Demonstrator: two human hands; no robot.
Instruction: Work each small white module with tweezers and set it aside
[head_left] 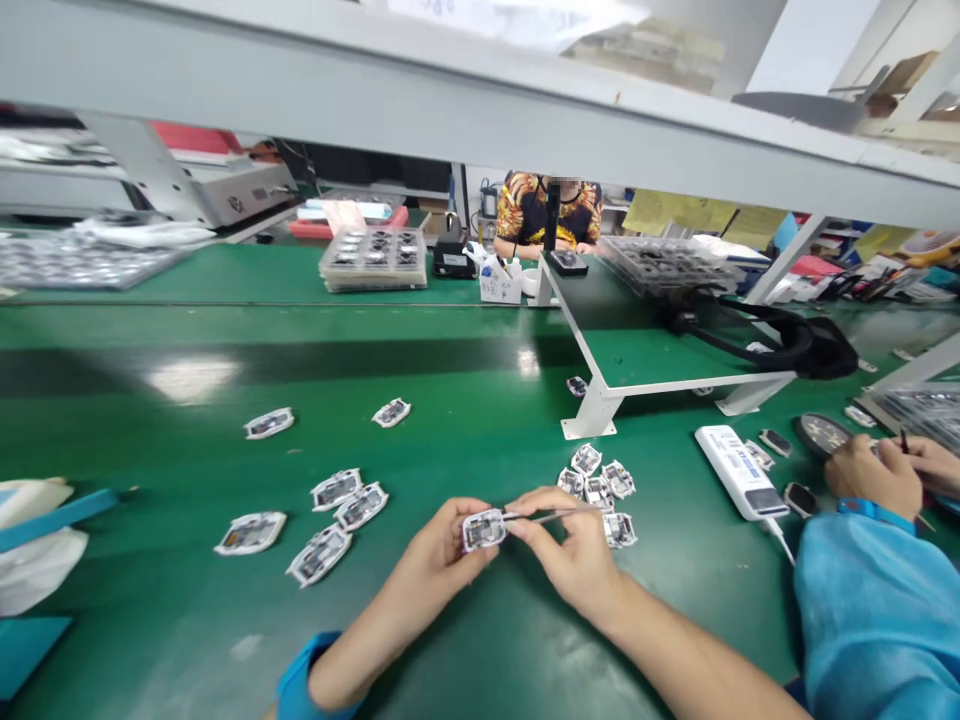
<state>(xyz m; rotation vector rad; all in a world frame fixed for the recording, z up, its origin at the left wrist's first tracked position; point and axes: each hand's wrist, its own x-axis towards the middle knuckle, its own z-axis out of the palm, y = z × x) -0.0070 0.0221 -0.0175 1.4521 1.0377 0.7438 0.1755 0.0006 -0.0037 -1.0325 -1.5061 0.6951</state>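
Left hand (442, 562) grips a flat white-edged module (484, 530); right hand (564, 550), steel tweezers (549, 516).

Left hand (442, 555) holding a white-edged module (484, 530), right hand (562, 550) setting tweezers (547, 516) against it — more modules (360, 506) alongside (green workbench (150, 640))

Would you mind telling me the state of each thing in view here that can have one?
Left hand: gripping a white-backed electronic module.
White-backed electronic module: held off the mat, tweezer tips at it.
Right hand: pinching metal tweezers.
Metal tweezers: held nearly level.
Loose modules: lying flat on the green mat.
Stacked trays: piled, top tray holding modules.
Co-worker's hands: raised together, holding a thin dark tool.
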